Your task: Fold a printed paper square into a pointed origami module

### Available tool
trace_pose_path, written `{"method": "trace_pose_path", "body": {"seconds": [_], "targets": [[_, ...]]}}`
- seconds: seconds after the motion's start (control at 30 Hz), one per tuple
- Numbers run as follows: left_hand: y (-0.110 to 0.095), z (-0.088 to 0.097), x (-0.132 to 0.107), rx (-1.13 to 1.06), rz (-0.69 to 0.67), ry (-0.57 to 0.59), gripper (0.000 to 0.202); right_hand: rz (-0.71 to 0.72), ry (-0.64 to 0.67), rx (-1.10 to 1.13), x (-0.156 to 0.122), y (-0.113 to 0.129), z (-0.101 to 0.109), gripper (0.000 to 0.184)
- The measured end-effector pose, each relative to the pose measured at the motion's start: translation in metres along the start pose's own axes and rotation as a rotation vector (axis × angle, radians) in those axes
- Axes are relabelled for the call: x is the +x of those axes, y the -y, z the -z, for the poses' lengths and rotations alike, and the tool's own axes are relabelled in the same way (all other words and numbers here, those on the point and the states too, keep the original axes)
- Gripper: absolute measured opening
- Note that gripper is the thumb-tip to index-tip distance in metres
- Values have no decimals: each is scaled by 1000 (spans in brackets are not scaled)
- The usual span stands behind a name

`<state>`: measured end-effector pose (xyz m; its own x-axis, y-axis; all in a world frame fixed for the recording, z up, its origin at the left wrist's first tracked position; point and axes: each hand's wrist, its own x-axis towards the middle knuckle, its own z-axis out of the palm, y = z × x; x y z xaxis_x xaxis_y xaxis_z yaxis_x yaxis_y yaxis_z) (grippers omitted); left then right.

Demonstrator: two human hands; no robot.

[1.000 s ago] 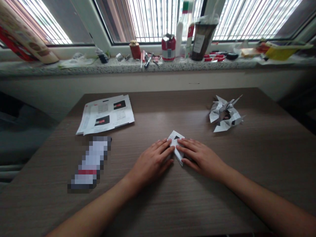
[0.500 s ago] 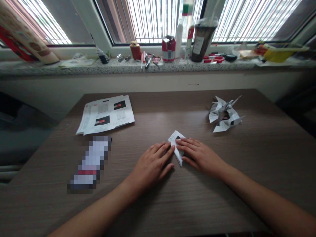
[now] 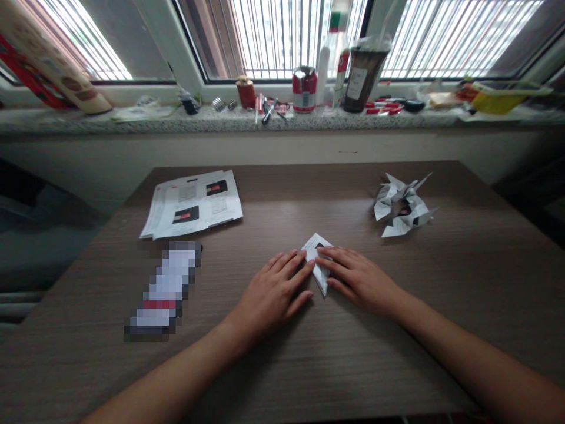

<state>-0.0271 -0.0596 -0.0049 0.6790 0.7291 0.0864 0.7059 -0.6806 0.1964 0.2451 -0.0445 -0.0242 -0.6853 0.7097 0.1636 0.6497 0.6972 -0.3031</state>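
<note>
A small folded piece of white printed paper (image 3: 318, 262) lies flat on the brown wooden table (image 3: 282, 365), near its middle. My left hand (image 3: 271, 290) rests palm down on the paper's left side, fingers stretched out flat. My right hand (image 3: 359, 278) lies palm down on its right side, fingers also flat and pressing the paper. The fingertips of both hands nearly meet over the paper, and only its upper tip and lower corner show between them.
A heap of folded paper figures (image 3: 402, 205) sits at the right rear of the table. A stack of printed sheets (image 3: 193, 203) lies at the left rear, a blurred-out flat object (image 3: 164, 288) in front of it. The stone sill (image 3: 229, 121) holds a red can (image 3: 304, 88), bottles and small tools.
Both hands stay flat on the folded paper; the fingers shifted only slightly along it. The view moved a little.
</note>
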Motion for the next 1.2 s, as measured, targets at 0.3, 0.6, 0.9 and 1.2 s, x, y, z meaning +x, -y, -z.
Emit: {"method": "trace_pose_path", "body": {"seconds": [0.3, 0.6, 0.9, 1.2], "targets": [[-1, 0, 0, 34, 8, 0, 60, -29, -3, 22, 2, 1, -1, 55], [0, -2, 0, 22, 10, 2, 61, -6, -9, 42, 3, 0, 1, 51], [13, 9, -2, -63, -233, 39, 49, 0, -3, 48, 4, -1, 2, 53], [14, 9, -2, -152, -281, 81, 54, -2, -3, 45, 3, -2, 1, 53]]}}
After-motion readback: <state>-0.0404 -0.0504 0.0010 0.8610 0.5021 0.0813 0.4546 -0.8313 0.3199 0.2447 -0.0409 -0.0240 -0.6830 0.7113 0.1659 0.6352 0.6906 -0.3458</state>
